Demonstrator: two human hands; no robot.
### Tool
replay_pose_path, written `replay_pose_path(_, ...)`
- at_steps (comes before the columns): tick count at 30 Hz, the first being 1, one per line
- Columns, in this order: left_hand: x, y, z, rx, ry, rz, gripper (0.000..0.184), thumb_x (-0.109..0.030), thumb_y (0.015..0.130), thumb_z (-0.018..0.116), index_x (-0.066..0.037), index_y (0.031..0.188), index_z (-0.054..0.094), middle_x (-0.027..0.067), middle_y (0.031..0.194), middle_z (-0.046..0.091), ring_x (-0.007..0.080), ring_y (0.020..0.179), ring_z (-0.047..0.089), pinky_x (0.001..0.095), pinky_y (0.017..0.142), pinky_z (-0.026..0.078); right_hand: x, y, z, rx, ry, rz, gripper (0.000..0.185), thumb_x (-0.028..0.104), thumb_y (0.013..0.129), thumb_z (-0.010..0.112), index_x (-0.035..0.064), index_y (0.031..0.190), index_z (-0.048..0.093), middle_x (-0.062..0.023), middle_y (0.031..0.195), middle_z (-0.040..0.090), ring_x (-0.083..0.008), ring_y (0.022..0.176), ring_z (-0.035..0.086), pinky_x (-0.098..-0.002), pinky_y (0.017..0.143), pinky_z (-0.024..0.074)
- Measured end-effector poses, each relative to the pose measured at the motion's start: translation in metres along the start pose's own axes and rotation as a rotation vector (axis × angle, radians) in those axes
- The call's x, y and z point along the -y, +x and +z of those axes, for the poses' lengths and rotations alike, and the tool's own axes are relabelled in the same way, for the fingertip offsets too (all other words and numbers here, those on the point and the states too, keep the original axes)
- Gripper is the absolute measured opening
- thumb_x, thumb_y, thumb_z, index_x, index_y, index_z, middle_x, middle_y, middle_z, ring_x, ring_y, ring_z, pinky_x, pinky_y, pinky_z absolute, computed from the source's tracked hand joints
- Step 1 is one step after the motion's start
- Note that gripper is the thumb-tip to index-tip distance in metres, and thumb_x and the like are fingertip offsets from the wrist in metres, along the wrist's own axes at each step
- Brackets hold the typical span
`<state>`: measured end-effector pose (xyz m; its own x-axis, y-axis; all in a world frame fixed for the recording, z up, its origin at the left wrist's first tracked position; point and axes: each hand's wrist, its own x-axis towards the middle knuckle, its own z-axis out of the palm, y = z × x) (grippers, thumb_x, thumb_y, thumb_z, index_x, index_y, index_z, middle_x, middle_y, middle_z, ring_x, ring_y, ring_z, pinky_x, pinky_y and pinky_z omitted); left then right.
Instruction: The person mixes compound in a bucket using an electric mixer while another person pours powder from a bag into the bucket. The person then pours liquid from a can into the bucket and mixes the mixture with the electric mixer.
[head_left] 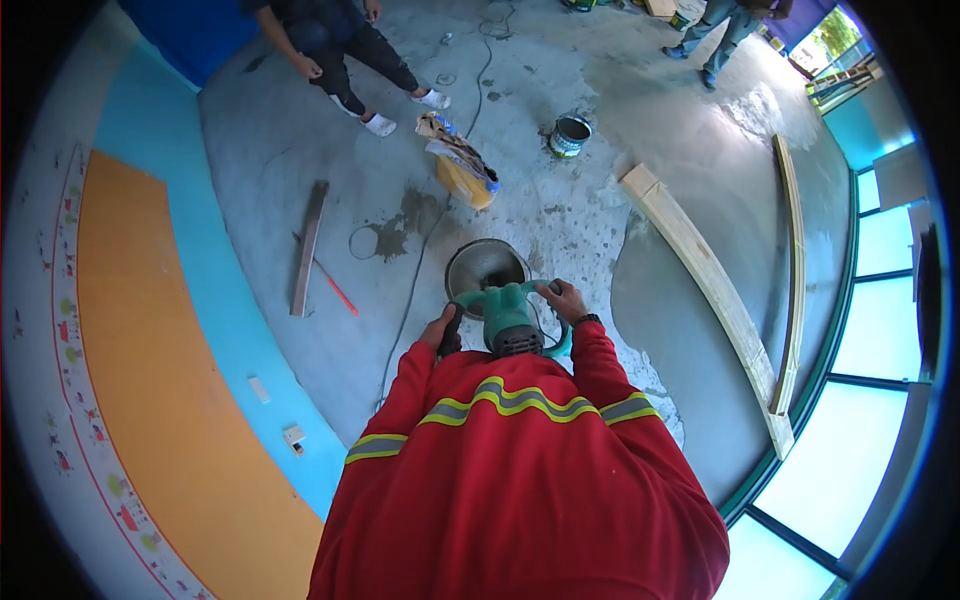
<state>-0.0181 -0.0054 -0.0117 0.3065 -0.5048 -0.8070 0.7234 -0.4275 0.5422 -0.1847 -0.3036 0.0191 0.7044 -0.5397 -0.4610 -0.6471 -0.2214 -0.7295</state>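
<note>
Head view — left hand [437,330], right hand [567,300] (wristwatch [588,319] on) — in closed grips on green power tool [507,312].

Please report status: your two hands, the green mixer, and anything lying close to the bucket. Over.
Left hand, right hand: both closed on green mixer. Mixer at bucket, tip not clear. Bag beyond bucket, cord to left.

On your left stands a wall with a flat orange panel [165,330] bordered by a light-blue painted band [200,250]; a grey, stained concrete floor [265,190] spreads before you, and bright light fills dark-framed glass windows [830,440] along your right.
</note>
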Motion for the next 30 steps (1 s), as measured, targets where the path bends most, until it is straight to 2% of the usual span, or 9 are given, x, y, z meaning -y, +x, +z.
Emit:
replay_pose_path(3,0.000,0.010,-0.002,-0.034,-0.011,0.008,0.069,-0.077,0.074,0.056,-0.009,0.085,0.055,0.0079,0.059,0.054,0.0223,0.050,0.057,0.0356,0.048,0.049,-0.009,0.010,0.006,-0.047,-0.021,-0.028,0.067,0.066,0.076,0.062,0.0019,0.095,0.067,-0.0176,0.087,0.068,-0.0311,0.084,0.065,-0.0421,0.076,0.0493)
replay_pose_path(9,-0.021,0.006,-0.002,-0.056,-0.025,0.049,0.066,-0.076,0.075,0.056,-0.011,0.081,0.053,0.0071,0.055,0.051,0.0232,0.047,0.055,0.0371,0.046,0.048,0.005,0.022,0.003,-0.002,-0.060,-0.032,0.073,0.072,0.075,0.057,0.0030,0.097,0.067,-0.0178,0.091,0.068,-0.0335,0.090,0.065,-0.0427,0.079,0.0492)
replay_pose_path(18,-0.013,0.019,-0.011,-0.025,-0.186,-0.038,0.065,-0.074,0.075,0.058,-0.014,0.101,0.055,0.0077,0.059,0.052,0.0239,0.048,0.054,0.0380,0.047,0.049,0.020,0.022,-0.007,0.043,-0.054,-0.035,0.078,0.075,0.072,0.057,0.0049,0.105,0.067,-0.0186,0.101,0.068,-0.0346,0.097,0.064,-0.0428,0.086,0.0482)
replay_pose_path(23,-0.025,-0.004,0.012,-0.048,-0.197,-0.036,0.063,-0.076,0.075,0.056,-0.016,0.097,0.054,0.0055,0.059,0.052,0.0220,0.048,0.053,0.0353,0.046,0.047,0.009,0.031,-0.004,0.020,-0.119,-0.061,0.081,0.077,0.069,0.058,0.0063,0.108,0.066,-0.0177,0.103,0.068,-0.0341,0.099,0.064,-0.0421,0.089,0.0483)
replay_pose_path(24,-0.030,-0.014,0.019,-0.033,-0.213,-0.042,0.064,-0.077,0.075,0.055,-0.017,0.095,0.053,0.0050,0.059,0.052,0.0216,0.048,0.053,0.0347,0.046,0.047,0.002,0.034,-0.002,0.041,-0.081,-0.055,0.075,0.069,0.067,0.067,0.0072,0.109,0.066,-0.0173,0.104,0.068,-0.0334,0.100,0.064,-0.0420,0.088,0.0487)
replay_pose_path(27,-0.030,-0.018,0.026,-0.017,-0.204,-0.044,0.065,-0.078,0.075,0.054,-0.017,0.096,0.053,0.0053,0.062,0.052,0.0218,0.051,0.053,0.0351,0.049,0.046,-0.001,0.023,-0.004,0.071,0.020,-0.089,0.067,0.059,0.062,0.076,0.0078,0.104,0.067,-0.0168,0.097,0.068,-0.0326,0.094,0.064,-0.0437,0.082,0.0493)
replay_pose_path(28,-0.027,-0.014,0.023,-0.012,-0.191,-0.032,0.065,-0.078,0.075,0.054,-0.017,0.097,0.052,0.0054,0.063,0.052,0.0219,0.052,0.053,0.0352,0.050,0.046,0.004,0.016,-0.004,-0.031,-0.067,-0.100,0.059,0.043,0.058,0.079,0.0094,0.104,0.067,-0.0168,0.097,0.068,-0.0329,0.093,0.065,-0.0441,0.081,0.0507)
replay_pose_path(30,-0.025,-0.008,0.018,-0.002,-0.166,-0.006,0.066,-0.079,0.074,0.053,-0.017,0.098,0.052,0.0055,0.065,0.052,0.0221,0.054,0.052,0.0354,0.051,0.046,-0.007,0.027,0.007,0.006,-0.128,-0.037,0.053,0.035,0.058,0.075,0.0112,0.105,0.066,-0.0167,0.096,0.069,-0.0342,0.092,0.065,-0.0449,0.079,0.0520)
